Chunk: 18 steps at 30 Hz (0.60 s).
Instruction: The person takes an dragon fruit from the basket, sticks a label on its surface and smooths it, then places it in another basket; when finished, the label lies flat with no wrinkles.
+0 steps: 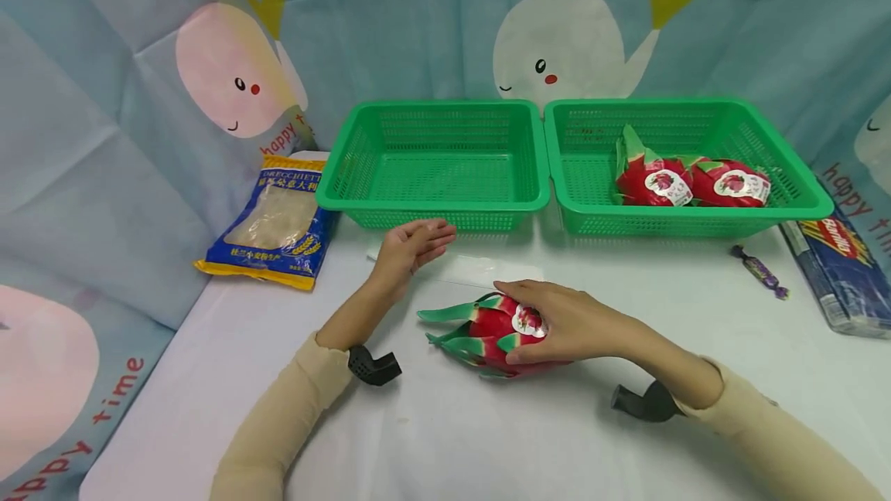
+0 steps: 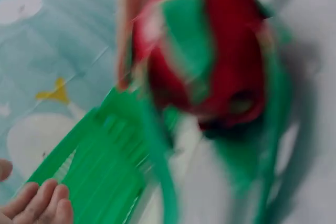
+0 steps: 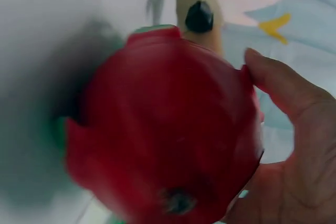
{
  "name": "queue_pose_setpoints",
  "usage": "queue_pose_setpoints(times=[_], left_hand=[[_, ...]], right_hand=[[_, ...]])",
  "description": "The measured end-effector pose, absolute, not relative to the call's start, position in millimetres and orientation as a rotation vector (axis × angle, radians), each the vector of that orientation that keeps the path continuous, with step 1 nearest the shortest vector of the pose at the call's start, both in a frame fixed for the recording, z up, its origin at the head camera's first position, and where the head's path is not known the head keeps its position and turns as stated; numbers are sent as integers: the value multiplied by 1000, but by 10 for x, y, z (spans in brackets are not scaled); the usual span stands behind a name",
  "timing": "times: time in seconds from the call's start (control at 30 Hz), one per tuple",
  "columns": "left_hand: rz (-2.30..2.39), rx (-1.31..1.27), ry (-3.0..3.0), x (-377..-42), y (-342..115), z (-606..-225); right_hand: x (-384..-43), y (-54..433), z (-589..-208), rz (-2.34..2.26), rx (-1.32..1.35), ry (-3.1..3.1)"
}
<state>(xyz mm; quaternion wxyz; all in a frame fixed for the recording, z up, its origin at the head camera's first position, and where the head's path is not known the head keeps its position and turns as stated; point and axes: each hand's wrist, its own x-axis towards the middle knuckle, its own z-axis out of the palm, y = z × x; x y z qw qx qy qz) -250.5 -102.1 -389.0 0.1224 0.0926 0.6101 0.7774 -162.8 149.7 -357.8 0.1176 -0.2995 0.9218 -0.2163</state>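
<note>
A red dragon fruit [image 1: 487, 335] with green scales and a white sticker is at the middle of the white table. My right hand [image 1: 578, 323] grips it from the right, thumb on the near side and fingers over the top. Its round red end [image 3: 168, 129] fills much of the right wrist view. To the left, my left hand [image 1: 411, 250] holds nothing, its fingers loosely extended just in front of the left green basket [image 1: 431, 207]. Blurred green leaf tips of the fruit face the left wrist camera.
The right green basket [image 1: 675, 219] holds two dragon fruits [image 1: 731, 182] with stickers. A blue-and-yellow pasta bag [image 1: 271, 223] lies at left. A purple-wrapped candy [image 1: 760, 272] and a blue pack [image 1: 842, 269] lie at right. Clear flat plastic [image 1: 480, 269] lies behind the gripped fruit.
</note>
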Motion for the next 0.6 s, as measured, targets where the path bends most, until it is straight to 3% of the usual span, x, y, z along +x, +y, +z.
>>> queue_pose_setpoints(times=[0.17,0.33,0.6], left_hand=[[2475,35,1547,-2695,-1193,-3887],[2563,41,1495,-2749,-1241,-3891],[2534,58,1492,-2766,-1226,-3905]], right_hand=[[-1704,1389,-3452,-484,-851,2638],[-1822,1328,-3407,-435,-807,2508],[-1914,1428,-3489,-718,-788,2375]])
